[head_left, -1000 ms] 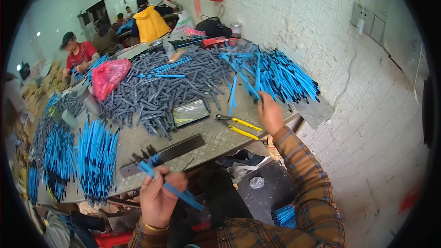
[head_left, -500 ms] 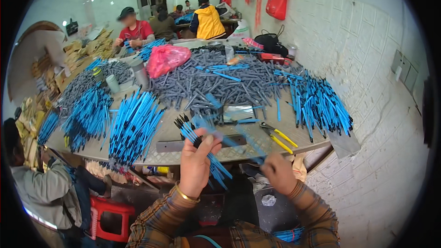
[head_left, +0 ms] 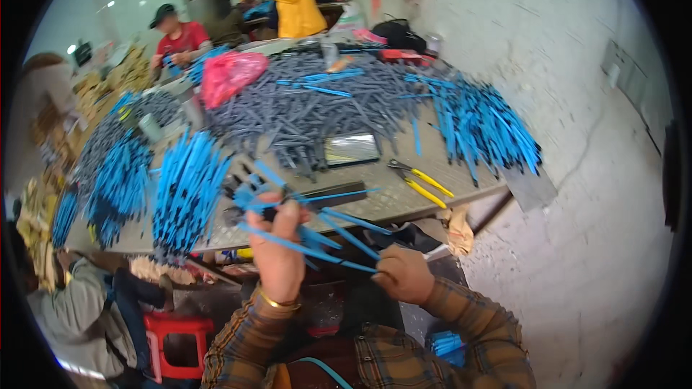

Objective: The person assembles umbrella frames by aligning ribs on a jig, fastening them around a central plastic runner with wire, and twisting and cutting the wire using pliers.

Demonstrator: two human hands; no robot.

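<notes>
Several blue sticks fan rightward from left hand to right hand.

Small workshop, hand assembly work. Long metal surface heaped with grey rods and bundled blue rods; yellow-handled pliers lying among them. Other workers seated at far end, red stool, bare whitewashed wall, concrete floor.
</notes>
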